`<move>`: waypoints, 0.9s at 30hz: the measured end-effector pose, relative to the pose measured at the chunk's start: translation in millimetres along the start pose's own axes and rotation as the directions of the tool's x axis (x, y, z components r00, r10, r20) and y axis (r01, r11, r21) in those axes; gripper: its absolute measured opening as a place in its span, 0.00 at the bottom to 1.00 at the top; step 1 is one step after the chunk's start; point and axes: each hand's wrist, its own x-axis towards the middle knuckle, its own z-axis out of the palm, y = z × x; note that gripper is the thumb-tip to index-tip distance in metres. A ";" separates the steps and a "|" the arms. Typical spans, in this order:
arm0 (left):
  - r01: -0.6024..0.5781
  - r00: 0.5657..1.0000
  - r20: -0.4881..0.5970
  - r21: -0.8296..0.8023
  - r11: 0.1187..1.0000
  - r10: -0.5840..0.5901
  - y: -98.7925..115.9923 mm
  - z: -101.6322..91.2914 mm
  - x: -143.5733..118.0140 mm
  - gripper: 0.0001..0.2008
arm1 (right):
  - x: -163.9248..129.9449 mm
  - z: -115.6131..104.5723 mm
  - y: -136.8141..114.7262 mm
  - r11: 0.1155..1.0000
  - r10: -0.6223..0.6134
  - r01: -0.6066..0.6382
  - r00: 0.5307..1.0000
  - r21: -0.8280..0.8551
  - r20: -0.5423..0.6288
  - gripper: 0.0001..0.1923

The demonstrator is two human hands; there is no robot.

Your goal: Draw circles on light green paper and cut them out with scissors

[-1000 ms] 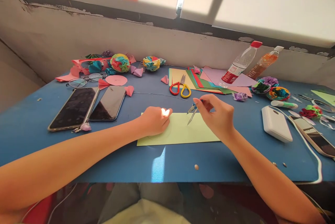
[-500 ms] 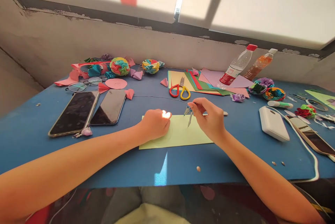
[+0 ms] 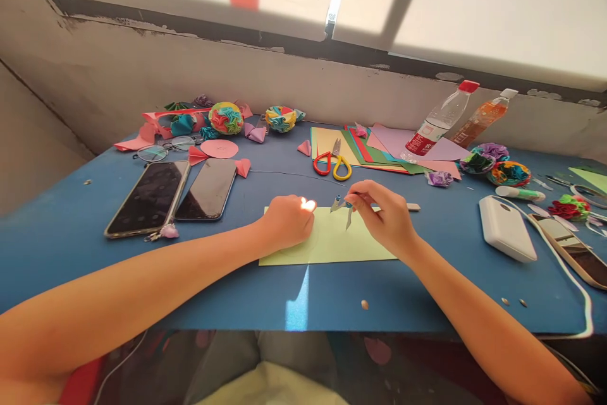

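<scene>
- Leftward of the left hand point(image 3: 288, 222), a larger phone point(image 3: 148, 198) and a smaller phone point(image 3: 207, 190) are laid side by side on the bench point(image 3: 246, 297).
- The left hand itself is curled into a fist and rested on a pale green sheet point(image 3: 332, 250); whether anything is enclosed cannot be told.
- Beyond and between both hands, scissors point(image 3: 336, 148) are set down, blades pointed away.
- Just left of the right hand point(image 3: 386, 215), a compass point(image 3: 349, 218) is gripped by thumb and fingertips, its legs spread above the sheet; contact with the paper cannot be made out.
- Rightward of that hand, a white power bank point(image 3: 507, 228) is placed, well apart.
</scene>
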 end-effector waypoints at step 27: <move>0.005 1.000 0.002 0.026 1.000 -0.005 -0.7 4.4 2.2 0.11 | 16.5 -58.8 9.0 0.956 0.021 -0.170 0.852 0.239 0.524 0.10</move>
